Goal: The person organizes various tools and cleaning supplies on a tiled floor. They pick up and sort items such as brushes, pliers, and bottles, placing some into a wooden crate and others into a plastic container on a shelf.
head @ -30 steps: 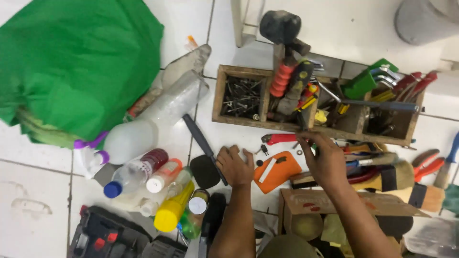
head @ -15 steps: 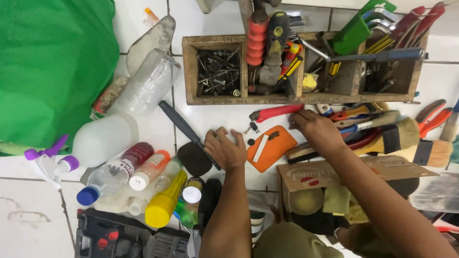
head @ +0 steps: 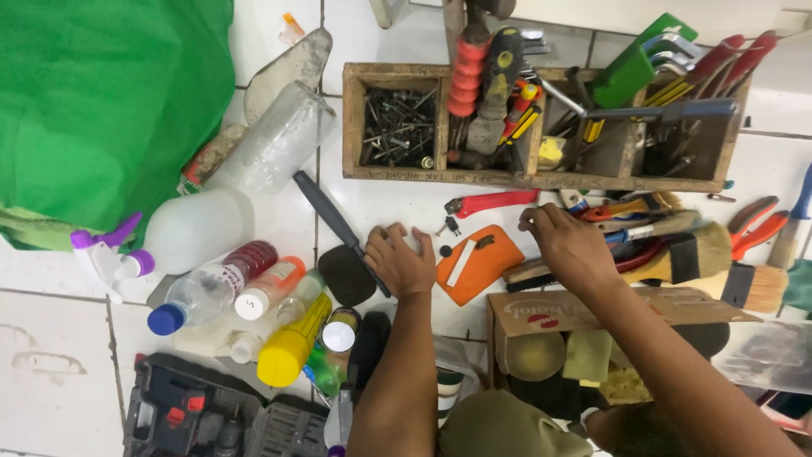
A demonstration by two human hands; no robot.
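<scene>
Wooden tool tray as landmark: below it, the right hand has lifted, fingertips pinched on something unseen; the left hand stays curled, knuckles down.

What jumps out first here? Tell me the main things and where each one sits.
A big green cloth fills the upper left corner of the tiled floor. Along the top stands a wooden toolbox, with nails in its left compartment and handles poking from the others. Below it, the left hand rests on the floor beside an orange scraper, while the right hand hovers over loose tools.
</scene>
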